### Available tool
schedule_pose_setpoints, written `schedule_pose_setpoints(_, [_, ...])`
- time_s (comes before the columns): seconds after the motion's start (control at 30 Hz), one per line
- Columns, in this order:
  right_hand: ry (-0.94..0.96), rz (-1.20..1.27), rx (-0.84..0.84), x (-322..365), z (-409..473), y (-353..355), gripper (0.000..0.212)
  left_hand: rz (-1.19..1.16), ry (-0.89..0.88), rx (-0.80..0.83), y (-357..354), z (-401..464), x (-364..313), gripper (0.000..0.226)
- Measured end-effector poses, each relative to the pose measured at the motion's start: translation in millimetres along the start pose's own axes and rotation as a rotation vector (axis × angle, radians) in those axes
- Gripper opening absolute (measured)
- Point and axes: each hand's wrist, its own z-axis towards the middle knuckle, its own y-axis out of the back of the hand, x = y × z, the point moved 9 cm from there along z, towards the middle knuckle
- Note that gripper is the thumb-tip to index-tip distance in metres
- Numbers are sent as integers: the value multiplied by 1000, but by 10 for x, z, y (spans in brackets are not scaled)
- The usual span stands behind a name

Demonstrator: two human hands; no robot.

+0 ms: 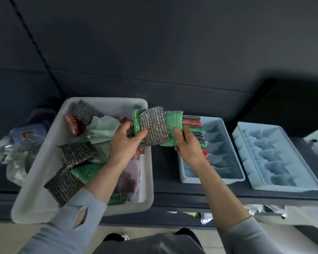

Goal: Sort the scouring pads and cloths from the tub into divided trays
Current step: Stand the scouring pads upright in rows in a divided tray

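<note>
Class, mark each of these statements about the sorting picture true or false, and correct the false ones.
1. Both hands hold a bundle of scouring pads. True: the left hand and right hand grip it.
2. The white tub is empty. False: pads and cloths lie in it.
3. The near tray already has pads standing in its left column. True.
4. The far-right tray is full of pads. False: its compartments hold none.
5. The bundle is all red. False: green and silver show.
</note>
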Motion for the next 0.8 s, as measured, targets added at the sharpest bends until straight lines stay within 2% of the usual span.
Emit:
schedule_pose_setpoints(0.07, [33, -8, -75, -74, 17, 304, 34, 23, -20, -66, 16, -9, -89, 23])
schedule_pose_setpoints(0.1, [43, -15, -101, -128, 45, 446, 35, 14, -27, -103, 36, -25, -145, 23])
schedule_pose_setpoints(0.23, [125, -117, -55, -294, 75, 904, 13, 2, -79, -281, 123, -203, -430, 33])
schedule_pose_setpoints(0.3, [138, -210, 20, -447, 90, 1037, 15, -82, -75, -327, 64, -302, -542, 39])
schedule_pose_setpoints(0.4, [175, -397, 150, -659, 47, 1094, 23, -183, -46, -308, -180, -416, -553, 28])
schedule_pose_setpoints(0.47, [219, -533, 236, -717, -29, 1058, 25, -198, -17, -300, -368, -505, -486, 39])
schedule_pose_setpoints(0.57, [303, -659, 281, -757, -97, 956, 27, -181, 70, -324, -613, -685, -354, 71])
schedule_pose_setpoints(0.6, [335, -675, 267, -748, -105, 917, 28, -181, 72, -330, -662, -730, -325, 69])
schedule_pose_setpoints(0.7, [458, -716, 224, -669, -122, 763, 31, -171, 42, -321, -724, -824, -315, 35])
schedule_pose_setpoints(0.8, [592, -766, 213, -611, -170, 592, 26, -155, 21, -297, -732, -850, -353, 28])
